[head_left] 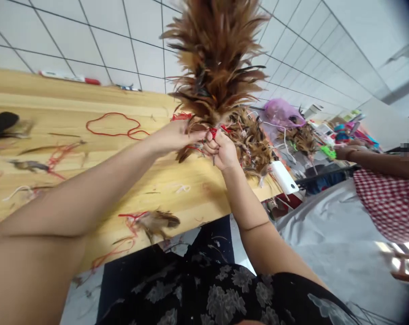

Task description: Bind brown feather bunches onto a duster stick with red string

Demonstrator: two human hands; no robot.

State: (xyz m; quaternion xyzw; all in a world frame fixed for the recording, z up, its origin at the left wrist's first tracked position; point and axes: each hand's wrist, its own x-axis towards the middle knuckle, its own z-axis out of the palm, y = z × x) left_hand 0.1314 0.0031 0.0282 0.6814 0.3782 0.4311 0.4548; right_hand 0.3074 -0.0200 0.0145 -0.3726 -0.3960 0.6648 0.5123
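A big feather duster (218,58) with brown and black feathers stands upright over the table, its top cut off by the picture's upper edge. My right hand (225,151) is closed around its lower end, just under the feathers. Red string (213,132) is wound there, by the fingers. From the left, my left hand (177,135) reaches to the same spot, thumb and fingers pinched at the base of the lowest feathers. Some of its fingertips are hidden by feathers. Beside and behind my right hand lies a heap of loose brown feathers (253,146).
On the wooden table (197,198) lie a loop of red cord (114,133), a feather bunch (158,221) near the front edge and a marker (69,77) along the tiled wall. At right are a white phone-like object (284,177), a purple bag (283,113) and another person's arm (380,162).
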